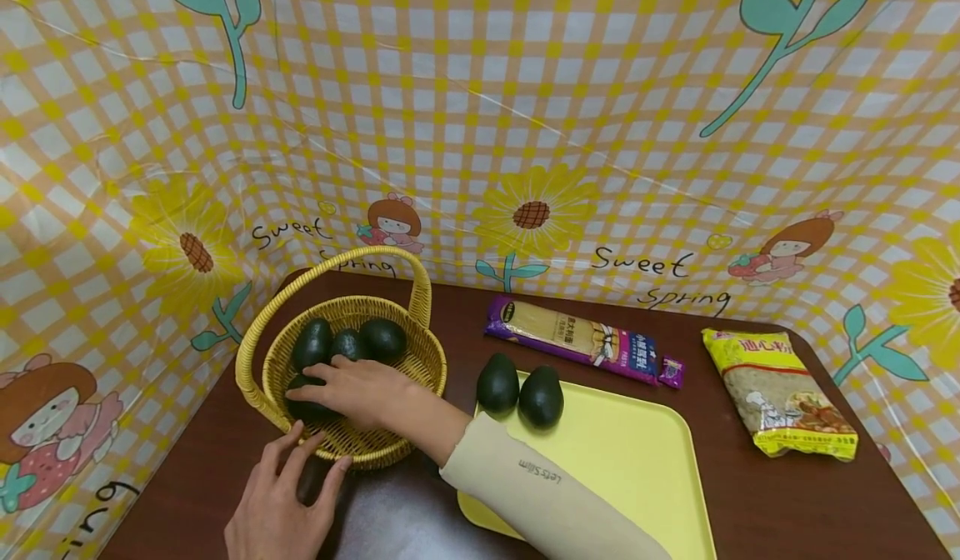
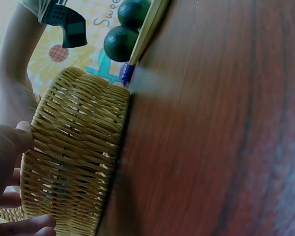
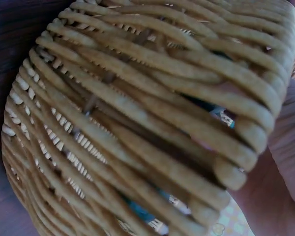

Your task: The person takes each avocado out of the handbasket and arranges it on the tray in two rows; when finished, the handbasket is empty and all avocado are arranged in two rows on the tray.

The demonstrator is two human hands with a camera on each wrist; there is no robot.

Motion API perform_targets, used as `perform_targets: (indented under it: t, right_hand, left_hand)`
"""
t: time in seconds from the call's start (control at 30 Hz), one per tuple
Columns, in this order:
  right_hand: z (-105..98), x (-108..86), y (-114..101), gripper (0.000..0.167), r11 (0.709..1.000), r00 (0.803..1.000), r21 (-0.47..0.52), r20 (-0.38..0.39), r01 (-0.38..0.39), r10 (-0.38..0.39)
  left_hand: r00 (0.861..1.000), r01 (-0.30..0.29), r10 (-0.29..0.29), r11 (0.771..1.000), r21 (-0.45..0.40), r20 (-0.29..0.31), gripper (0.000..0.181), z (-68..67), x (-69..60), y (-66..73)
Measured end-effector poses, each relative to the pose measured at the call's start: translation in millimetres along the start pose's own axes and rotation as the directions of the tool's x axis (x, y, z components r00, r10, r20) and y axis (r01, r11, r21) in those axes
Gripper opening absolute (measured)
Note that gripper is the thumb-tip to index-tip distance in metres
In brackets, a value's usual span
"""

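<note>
A woven wicker basket (image 1: 431, 360) with a tall handle holds several dark green avocados (image 1: 382, 340). My right hand (image 1: 367, 393) reaches inside it, its fingers over an avocado (image 1: 303, 410) at the basket's near left; the thumb is hidden. In the right wrist view, the basket's weave (image 3: 137, 98) covers most of that hand's work. At the near rim, my left hand (image 1: 281, 493) has its fingers spread, fingertips touching the basket. The left wrist view shows that thumb against the top of the wicker wall (image 2: 78, 147).
A yellow tray (image 1: 622, 452) lies right of the basket, with two avocados (image 1: 519, 389) at its far left corner. Behind it is a purple pasta packet (image 1: 573, 339). A yellow bag of dry food (image 1: 780, 393) lies far right. Checked cloth (image 1: 480, 127) hangs around the brown table.
</note>
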State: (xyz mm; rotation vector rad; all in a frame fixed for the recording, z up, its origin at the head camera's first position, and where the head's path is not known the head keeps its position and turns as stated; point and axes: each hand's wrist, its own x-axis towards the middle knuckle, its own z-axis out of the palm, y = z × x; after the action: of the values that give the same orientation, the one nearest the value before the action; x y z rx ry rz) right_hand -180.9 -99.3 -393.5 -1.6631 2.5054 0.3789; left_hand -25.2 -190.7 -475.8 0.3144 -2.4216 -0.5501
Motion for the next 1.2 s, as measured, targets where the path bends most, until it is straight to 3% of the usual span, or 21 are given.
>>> perform_targets:
  t: [0.97, 1.2]
  right_hand:
    - [6.1, 17.5, -7.8, 0.068, 0.983, 0.998, 0.174, 0.008, -0.061, 0.061]
    - [5.9, 19.4, -11.1, 0.076, 0.991, 0.997, 0.109, 0.01, -0.077, 0.077]
  left_hand:
    - [1.0, -0.022, 0.021, 1.0, -0.003, -0.019, 0.046, 2.3, 0.4, -2.0]
    - [0.999, -0.025, 0.025, 1.0, -0.007, -0.025, 0.046, 2.6, 0.3, -3.0]
